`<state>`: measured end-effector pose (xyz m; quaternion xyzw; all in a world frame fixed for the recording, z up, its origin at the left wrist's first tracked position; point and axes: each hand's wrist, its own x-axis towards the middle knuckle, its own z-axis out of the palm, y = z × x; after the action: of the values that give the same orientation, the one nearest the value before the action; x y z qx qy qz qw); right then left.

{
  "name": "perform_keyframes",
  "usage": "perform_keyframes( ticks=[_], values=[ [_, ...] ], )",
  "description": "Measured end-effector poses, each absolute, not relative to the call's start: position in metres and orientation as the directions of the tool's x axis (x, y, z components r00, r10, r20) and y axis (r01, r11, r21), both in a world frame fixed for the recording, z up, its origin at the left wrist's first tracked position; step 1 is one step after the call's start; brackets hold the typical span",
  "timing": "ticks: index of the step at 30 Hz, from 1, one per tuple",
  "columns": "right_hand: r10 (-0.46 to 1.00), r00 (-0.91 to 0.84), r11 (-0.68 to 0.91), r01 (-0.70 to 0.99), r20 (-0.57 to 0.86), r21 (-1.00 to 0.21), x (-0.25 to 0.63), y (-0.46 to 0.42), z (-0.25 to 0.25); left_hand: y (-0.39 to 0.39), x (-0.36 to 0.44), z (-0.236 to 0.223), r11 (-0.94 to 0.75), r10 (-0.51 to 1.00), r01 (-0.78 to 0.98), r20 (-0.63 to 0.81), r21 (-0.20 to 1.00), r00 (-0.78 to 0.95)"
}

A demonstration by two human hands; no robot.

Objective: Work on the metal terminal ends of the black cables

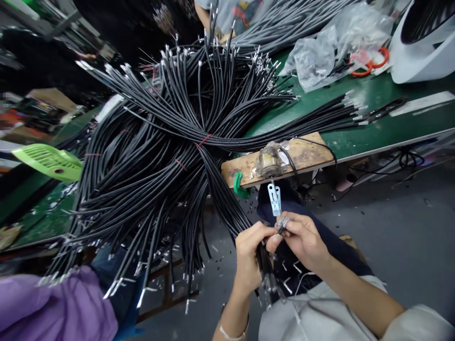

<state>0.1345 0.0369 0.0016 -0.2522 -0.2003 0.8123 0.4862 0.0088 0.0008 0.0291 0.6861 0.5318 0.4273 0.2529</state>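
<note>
The left hand (249, 255) is clenched around a small bunch of black cables (265, 272), gripping them low so their stripped ends hang down past the lap, probably to keep the rest out of the way while one is worked on. The right hand (302, 237) pinches a single cable end (283, 226) between thumb and fingertips and holds it up just under the white tool tip (274, 199), which hangs down from the taped-up device (270, 161). That device sits on a wooden board (305, 154) jutting over the table edge, and one green clamp (240, 185) holds the board down, which puts the tool right over the person's knees, within easy reach of both hands.

The held bunch comes out of the big bundle (170, 142), which lies fanned across the green table (377, 128). There are far too many cables in it to count, hundreds by the look of it. I can make out two or three red ties (204, 140) cinching it near the middle, which is why the ends splay out on both sides. A second, smaller lot of cables (341, 106) lies flat further right, its metal ends together.

Elsewhere I count one green plastic grille (50, 162) at the left, one crumpled clear bag (327, 47), one red-handled tool (369, 64) half under it, and one white housing (423, 42) at the far corner. Another person's torso (231, 14) shows across the table, their hands hidden.
</note>
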Motion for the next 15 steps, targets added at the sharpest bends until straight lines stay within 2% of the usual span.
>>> perform_keyframes(
  ticks=[2, 4, 7, 11, 15],
  values=[
    [0.844, -0.470, -0.530, -0.655, -0.259, -0.539, 0.137, 0.041, 0.003, 0.001, 0.009, 0.032, -0.305, 0.949, 0.517, 0.301, 0.800, 0.094],
    [0.839, -0.474, -0.536, -0.637, -0.267, -0.554, 0.141, 0.044, 0.003, 0.002, 0.009, 0.036, -0.297, 0.952, 0.527, 0.290, 0.797, 0.099],
    [0.881, -0.423, -0.445, -0.589, -0.212, -0.674, 0.150, 0.043, 0.002, 0.003, 0.009, 0.039, -0.273, 0.958, 0.541, 0.274, 0.795, 0.080],
    [0.944, -0.297, -0.264, -0.411, -0.146, -0.873, 0.152, 0.040, 0.005, 0.003, 0.010, 0.034, -0.267, 0.962, 0.583, 0.242, 0.768, 0.123],
    [0.986, -0.143, -0.118, -0.265, -0.082, -0.957, 0.149, 0.048, 0.006, 0.003, 0.011, 0.030, -0.258, 0.966, 0.613, 0.209, 0.747, 0.152]
  ],
)
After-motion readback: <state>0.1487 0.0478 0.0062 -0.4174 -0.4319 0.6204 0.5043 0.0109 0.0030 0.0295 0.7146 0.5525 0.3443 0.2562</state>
